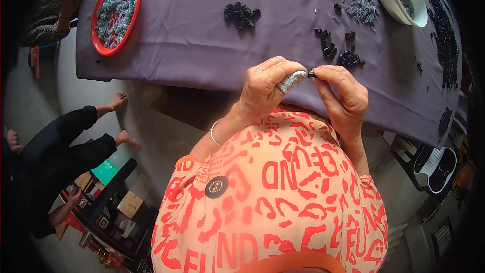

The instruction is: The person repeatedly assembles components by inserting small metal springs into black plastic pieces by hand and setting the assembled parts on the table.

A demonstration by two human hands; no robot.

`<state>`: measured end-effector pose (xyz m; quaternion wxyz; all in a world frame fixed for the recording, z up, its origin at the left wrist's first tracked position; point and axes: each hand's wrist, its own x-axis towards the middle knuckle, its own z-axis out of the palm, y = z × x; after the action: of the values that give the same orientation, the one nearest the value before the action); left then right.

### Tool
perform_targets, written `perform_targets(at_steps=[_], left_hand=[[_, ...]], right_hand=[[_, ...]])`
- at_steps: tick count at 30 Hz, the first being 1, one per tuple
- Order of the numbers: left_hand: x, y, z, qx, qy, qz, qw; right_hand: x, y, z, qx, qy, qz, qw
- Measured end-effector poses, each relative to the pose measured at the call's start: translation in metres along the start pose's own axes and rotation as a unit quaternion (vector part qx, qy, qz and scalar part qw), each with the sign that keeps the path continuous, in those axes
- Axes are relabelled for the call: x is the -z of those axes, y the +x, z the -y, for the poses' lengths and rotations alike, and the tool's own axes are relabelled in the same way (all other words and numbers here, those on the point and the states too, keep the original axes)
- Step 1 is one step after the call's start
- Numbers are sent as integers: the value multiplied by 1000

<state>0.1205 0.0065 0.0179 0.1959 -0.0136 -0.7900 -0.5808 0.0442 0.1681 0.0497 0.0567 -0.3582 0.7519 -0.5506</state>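
Just in front of the table's near edge, my two hands meet fingertip to fingertip. My left hand is closed in a pinch, with a grey speckled piece at its thumb; whether that is a wrap on the thumb or a separate thing I cannot tell. Between the fingertips sits a small black plastic part, touched from both sides. My right hand pinches its other end with thumb and forefinger. Closest beyond the hands lie small piles of similar black parts.
A purple-grey cloth covers the table. On it stand a red tray of grey pieces and a white bowl. Loose grey pins, a black pile and a long black heap lie about. Another person's legs show at left.
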Motion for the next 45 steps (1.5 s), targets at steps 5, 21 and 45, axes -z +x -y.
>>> perform_targets(at_steps=[5, 21, 45], left_hand=[[-3, 0, 1, 9, -1, -21, 1000], [-9, -6, 0, 34, 17, -22, 999], [-5, 10, 13, 198, 40, 51, 978]], right_hand=[[-5, 0, -2, 17, -37, -5, 999], [0, -3, -11, -7, 10, 23, 1000], [-16, -1, -38, 19, -232, 85, 969]])
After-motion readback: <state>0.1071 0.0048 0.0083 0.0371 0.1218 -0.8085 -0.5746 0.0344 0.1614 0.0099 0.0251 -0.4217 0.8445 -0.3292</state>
